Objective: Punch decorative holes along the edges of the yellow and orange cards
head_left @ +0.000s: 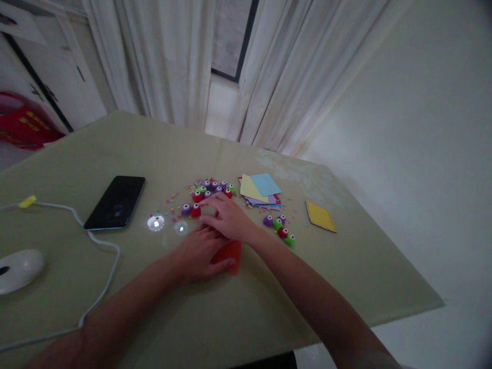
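My left hand (pixel 203 252) lies flat, fingers stretched and thumb spread, over an orange-red card (pixel 233 255) on the table. Most of that card is hidden beneath it. My right hand (pixel 228 218) reaches across just above the left one, thumb and forefinger apart. Near its forefinger tip sits a red eyeball figure (pixel 196 209), with a purple eyeball figure (pixel 186 209) beside it; I cannot tell whether the finger touches the red one. Behind the hand is a cluster of red, purple and green eyeball figures (pixel 207 184).
Loose coloured paper cards (pixel 265 184) are stacked behind my hands, among scattered confetti. More eyeball figures (pixel 277 223) and a yellow stitched square (pixel 321 216) lie to the right. Leftward are a black phone (pixel 115 202), a white cable (pixel 111 246) and a white mouse (pixel 21 270).
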A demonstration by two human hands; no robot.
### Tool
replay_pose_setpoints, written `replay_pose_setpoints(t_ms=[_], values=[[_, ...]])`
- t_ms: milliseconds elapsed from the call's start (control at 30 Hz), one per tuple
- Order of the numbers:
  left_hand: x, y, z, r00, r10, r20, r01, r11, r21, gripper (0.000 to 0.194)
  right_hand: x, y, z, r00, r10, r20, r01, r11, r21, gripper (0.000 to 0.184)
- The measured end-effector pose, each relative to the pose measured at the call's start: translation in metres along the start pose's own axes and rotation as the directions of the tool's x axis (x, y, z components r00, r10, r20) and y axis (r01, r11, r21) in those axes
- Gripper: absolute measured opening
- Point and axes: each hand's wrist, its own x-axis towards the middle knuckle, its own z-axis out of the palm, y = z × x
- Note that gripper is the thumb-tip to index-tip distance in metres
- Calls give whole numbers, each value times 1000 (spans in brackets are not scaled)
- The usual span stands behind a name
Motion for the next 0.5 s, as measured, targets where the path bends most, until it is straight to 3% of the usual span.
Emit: replay_pose_setpoints(t_ms=[100,233,400,500], values=[[1,0,0,1000,-27,6,27,1000,-10,46,14,1,13,1000,-15,-17,15,1000,-2,20],[2,0,-3,999,3,-45,-6,999,-48,53,9,13,7,981,149,-127,-149,989,3,8],[2,-1,-6,999,-25,-23,23,998,-52,58,-33,29,-20,901,369,-229,-398,912,-96,12],[1,-4,-1,996,-80,-36,79,997,-24,55,-63,36,-26,879,401,-258,-439,892,-106,15]])
